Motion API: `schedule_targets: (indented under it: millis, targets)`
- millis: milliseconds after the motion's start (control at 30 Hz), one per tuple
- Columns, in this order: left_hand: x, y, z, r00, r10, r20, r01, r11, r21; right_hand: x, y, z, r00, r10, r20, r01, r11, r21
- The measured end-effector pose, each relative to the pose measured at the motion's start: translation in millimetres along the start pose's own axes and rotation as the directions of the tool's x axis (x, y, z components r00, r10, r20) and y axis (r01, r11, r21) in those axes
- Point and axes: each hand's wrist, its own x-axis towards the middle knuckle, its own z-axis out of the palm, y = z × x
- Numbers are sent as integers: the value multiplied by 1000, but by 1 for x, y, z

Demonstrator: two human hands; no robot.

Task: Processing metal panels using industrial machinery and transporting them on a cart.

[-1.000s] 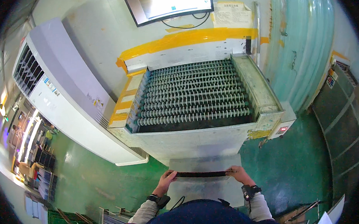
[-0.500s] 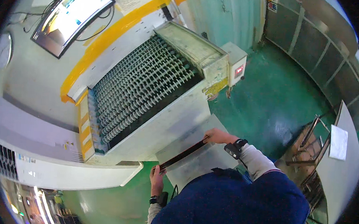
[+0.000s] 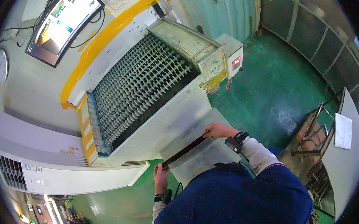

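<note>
A long, thin dark strip (image 3: 186, 150) spans the gap between my two hands, tilted up toward the right. My left hand (image 3: 160, 178) closes on its lower left end, and my right hand (image 3: 219, 130) pinches the upper right end. Under the strip lies a smooth grey metal surface (image 3: 197, 161), in front of the roller machine. The exact kind of strip cannot be made out. Beyond it stands the roller conveyor machine (image 3: 142, 89), with many rows of pale ring-like wheels on shafts.
A control box (image 3: 230, 59) with a red display sits on the machine's right corner. A white air conditioner (image 3: 68, 177) stands at left. A monitor (image 3: 63, 23) and a clock (image 3: 0, 67) hang on the wall. At right is a white-topped table (image 3: 345, 163).
The view has shifted slightly, so the machine and monitor sit a little differently and more of the clock shows. Both hands keep hold of the strip.
</note>
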Motion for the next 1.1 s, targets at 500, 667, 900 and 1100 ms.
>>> schedule_targets:
  millis: [500, 667, 900, 1100]
  targets:
    - [0, -4, -6, 999, -35, -38, 33, 997, -66, 1, 2, 1, 990, 136, 31, -132, 987, -89]
    - [-8, 4, 2, 999, -37, -27, 35, 997, -62, 0, -6, -2, 994, 104, 39, -99, 989, -108]
    - [-8, 2, 1, 999, -37, -2, 37, 997, -70, 1, 5, 1, 990, 139, 27, -136, 987, -88]
    - [-7, -2, -1, 999, -29, -21, 27, 995, -93, -2, 6, 3, 993, 114, 32, -115, 993, 36]
